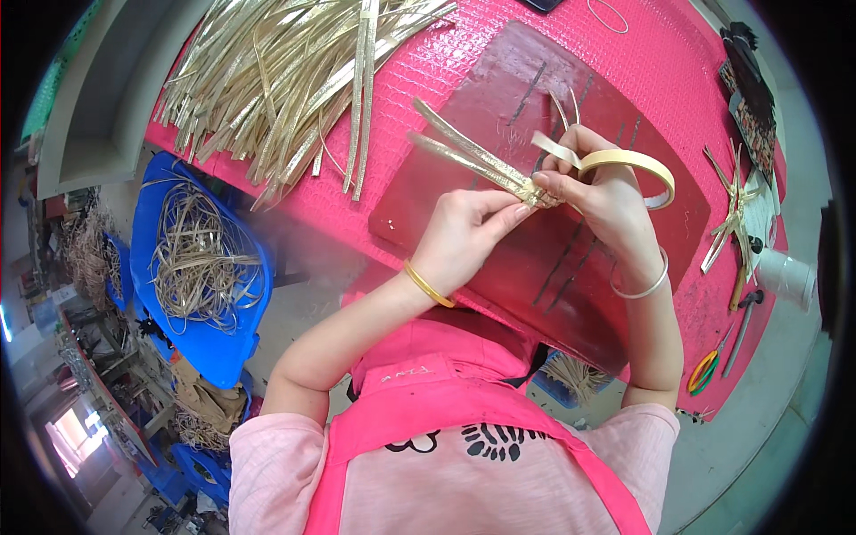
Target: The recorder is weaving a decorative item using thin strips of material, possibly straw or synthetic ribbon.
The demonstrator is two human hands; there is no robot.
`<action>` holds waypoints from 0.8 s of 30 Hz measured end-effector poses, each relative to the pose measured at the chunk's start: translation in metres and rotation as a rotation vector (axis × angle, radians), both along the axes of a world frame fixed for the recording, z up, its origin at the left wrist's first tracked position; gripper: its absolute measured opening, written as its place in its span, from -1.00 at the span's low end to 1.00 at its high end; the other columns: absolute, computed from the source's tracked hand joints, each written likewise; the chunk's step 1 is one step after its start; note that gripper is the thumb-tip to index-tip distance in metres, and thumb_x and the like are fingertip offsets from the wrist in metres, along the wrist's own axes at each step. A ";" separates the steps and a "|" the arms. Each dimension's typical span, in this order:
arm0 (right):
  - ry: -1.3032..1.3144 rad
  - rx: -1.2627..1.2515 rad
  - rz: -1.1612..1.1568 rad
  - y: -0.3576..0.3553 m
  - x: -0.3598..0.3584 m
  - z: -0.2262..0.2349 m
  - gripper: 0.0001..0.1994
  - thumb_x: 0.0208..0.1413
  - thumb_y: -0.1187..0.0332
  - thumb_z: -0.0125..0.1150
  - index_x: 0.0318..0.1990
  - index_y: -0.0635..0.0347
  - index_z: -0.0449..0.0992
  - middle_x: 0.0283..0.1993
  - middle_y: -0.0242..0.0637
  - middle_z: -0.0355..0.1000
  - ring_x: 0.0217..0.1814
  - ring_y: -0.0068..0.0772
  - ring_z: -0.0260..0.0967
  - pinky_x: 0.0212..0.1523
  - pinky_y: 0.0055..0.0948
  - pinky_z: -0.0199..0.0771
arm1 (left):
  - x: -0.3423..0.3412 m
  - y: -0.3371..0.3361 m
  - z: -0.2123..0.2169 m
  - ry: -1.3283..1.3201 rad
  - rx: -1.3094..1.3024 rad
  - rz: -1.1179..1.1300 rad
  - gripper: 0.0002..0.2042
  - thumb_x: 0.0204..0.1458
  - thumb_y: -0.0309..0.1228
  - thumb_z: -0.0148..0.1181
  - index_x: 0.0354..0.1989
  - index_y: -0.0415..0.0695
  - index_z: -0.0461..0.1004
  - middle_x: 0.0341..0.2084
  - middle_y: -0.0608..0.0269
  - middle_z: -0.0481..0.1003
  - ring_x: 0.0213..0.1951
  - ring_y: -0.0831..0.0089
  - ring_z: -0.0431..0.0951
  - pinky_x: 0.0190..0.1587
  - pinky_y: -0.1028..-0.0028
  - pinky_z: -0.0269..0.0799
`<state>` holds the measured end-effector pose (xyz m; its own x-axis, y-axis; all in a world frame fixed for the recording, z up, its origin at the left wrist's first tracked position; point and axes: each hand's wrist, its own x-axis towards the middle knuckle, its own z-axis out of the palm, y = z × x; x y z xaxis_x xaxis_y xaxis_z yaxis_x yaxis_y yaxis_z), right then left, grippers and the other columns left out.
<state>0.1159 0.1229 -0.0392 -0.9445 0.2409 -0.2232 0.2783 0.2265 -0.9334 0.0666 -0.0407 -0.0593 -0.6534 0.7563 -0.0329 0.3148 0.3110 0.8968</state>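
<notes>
Between my hands is a small woven piece of gold strips (490, 169), its long ends pointing up and left over the dark red board (428, 209). My left hand (468, 234) is closed, thumb and fingers pinching the lower edge of the weave. My right hand (606, 192) is closed too, its thumb against the weave's right end. A roll of cream masking tape (664, 183) hangs at the right fingers, and its loose end curls up above the weave. Thin strip ends stick up behind the right fingers. The right fingertips are partly hidden.
A big pile of loose gold strips (285, 89) lies at the far left of the pink-covered table (410, 80). To the right are a knotted strip piece (736, 209), scissors (703, 373), a hammer (742, 330) and a white spool (785, 278). A blue bin (232, 352) with strips stands left.
</notes>
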 end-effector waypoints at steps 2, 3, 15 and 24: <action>0.085 -0.086 -0.080 -0.007 0.002 0.000 -0.79 -0.25 0.41 0.20 -0.59 0.25 0.26 -0.69 -0.44 0.17 -0.63 -0.70 0.07 -0.64 -0.66 0.06 | -0.001 -0.001 0.002 -1.181 0.227 0.071 -0.79 -0.04 -0.41 -0.03 -0.29 -0.29 0.39 -0.51 0.08 0.45 -0.47 0.41 0.48 -0.41 0.52 0.38; 0.110 0.082 -0.075 -0.009 0.002 0.001 -0.81 -0.20 0.40 0.18 -0.58 0.27 0.28 -0.68 -0.42 0.20 -0.63 -0.71 0.09 -0.63 -0.67 0.08 | -0.005 -0.003 0.004 -1.169 0.196 0.042 -0.77 -0.03 -0.41 -0.04 -0.25 -0.31 0.36 -0.46 0.10 0.45 -0.43 0.39 0.48 -0.36 0.53 0.41; -0.086 -0.283 -0.145 -0.033 0.045 -0.004 -0.76 -0.05 0.30 0.08 -0.64 0.25 0.35 -0.72 -0.57 0.19 -0.66 -0.82 -0.02 -0.69 -0.73 -0.09 | 0.000 -0.009 0.014 -1.086 0.285 0.094 -0.79 -0.02 -0.47 -0.05 -0.26 -0.35 0.36 -0.44 0.16 0.44 -0.49 0.49 0.47 -0.44 0.63 0.38; -0.023 -0.255 -0.169 -0.043 0.039 -0.002 -0.78 -0.08 0.32 0.10 -0.63 0.27 0.38 -0.69 -0.54 0.25 -0.64 -0.80 0.04 -0.66 -0.73 -0.01 | 0.005 -0.012 0.018 -0.978 0.310 0.072 -0.80 -0.02 -0.50 -0.07 -0.24 -0.35 0.36 -0.42 0.20 0.42 -0.48 0.55 0.45 -0.42 0.65 0.38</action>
<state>0.1552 0.0802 -0.0412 -0.8899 0.3275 -0.3174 0.3138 -0.0654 -0.9472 0.0721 -0.0531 -0.0410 -0.4898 0.7820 -0.3854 -0.6067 0.0118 0.7949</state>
